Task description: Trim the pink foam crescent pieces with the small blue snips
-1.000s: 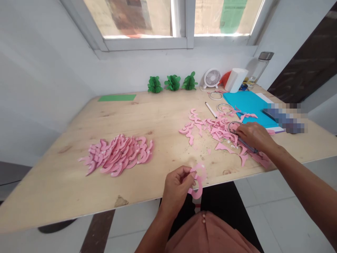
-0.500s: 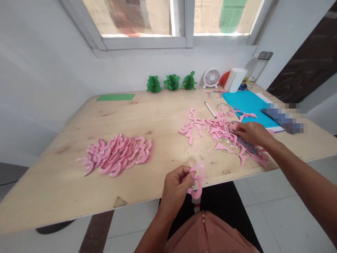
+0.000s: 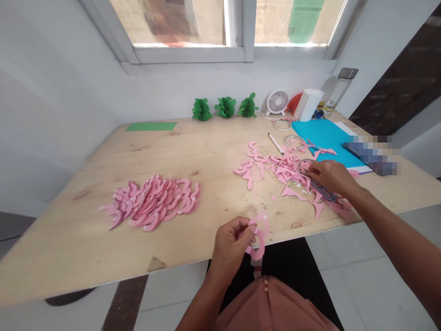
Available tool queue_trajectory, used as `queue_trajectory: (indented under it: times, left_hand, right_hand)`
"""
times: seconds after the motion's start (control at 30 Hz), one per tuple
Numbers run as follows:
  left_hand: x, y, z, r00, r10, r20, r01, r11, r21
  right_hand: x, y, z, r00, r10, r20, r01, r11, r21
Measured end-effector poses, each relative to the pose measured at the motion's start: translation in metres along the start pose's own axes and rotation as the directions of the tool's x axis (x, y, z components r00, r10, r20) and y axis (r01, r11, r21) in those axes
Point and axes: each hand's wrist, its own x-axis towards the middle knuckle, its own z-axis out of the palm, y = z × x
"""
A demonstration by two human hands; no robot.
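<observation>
Pinched in my left hand (image 3: 234, 246), over the table's front edge, is a curved, S-shaped pink paper cutout (image 3: 259, 252) with small pale patches on it. My right hand (image 3: 329, 175) is closed at the right rim of a thin roll of tape (image 3: 306, 161) lying among pink paper offcuts (image 3: 285, 171). Its fingertips partly cover the roll. Just below that hand, dark grey scissors (image 3: 323, 191) rest on the scraps. A large overlapping pile of similar pink cutouts (image 3: 156, 202) lies on the left side of the table.
Two more tape rings (image 3: 281, 124) and a white pen (image 3: 275, 143) lie behind the offcuts. Three green paper shapes (image 3: 225, 107) stand along the wall, beside a small white fan (image 3: 277, 102). Blue sheets (image 3: 317, 131), a glass bottle (image 3: 339, 92) and a green strip (image 3: 151, 126) are farther back.
</observation>
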Motion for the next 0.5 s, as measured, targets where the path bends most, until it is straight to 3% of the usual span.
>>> queue_trajectory:
  times: [0.5]
  left_hand:
    - [-0.0013,0.0028,0.0005,1.000,0.004,0.001,-0.004,1.000,0.014]
  right_hand:
    - [-0.0047,0.0028,0.0028,0.999,-0.026,-0.031,0.025,1.000,-0.014]
